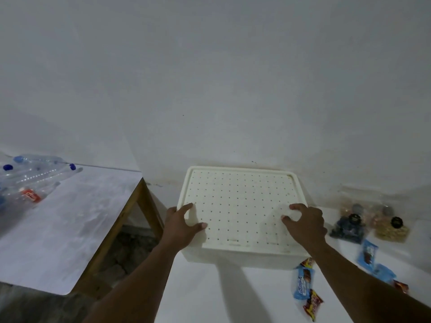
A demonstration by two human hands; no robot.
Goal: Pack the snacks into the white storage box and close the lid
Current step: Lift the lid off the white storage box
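Note:
The white storage box [240,258] stands on a white surface against the wall, with its perforated lid [238,201] lying flat on top. My left hand [180,226] rests on the lid's front left corner, fingers spread. My right hand [305,221] presses on the lid's front right part with curled fingertips. Snack packets lie on the surface to the right of the box: a light blue packet [300,284], a red and yellow packet [312,304], another blue packet [368,252], and clear bags of snacks [349,229] near the wall.
A second table [70,229] with a white top and wooden legs stands to the left, carrying several empty plastic bottles [35,176]. A gap with dark floor [126,252] separates the two tables. The wall [210,89] rises right behind the box.

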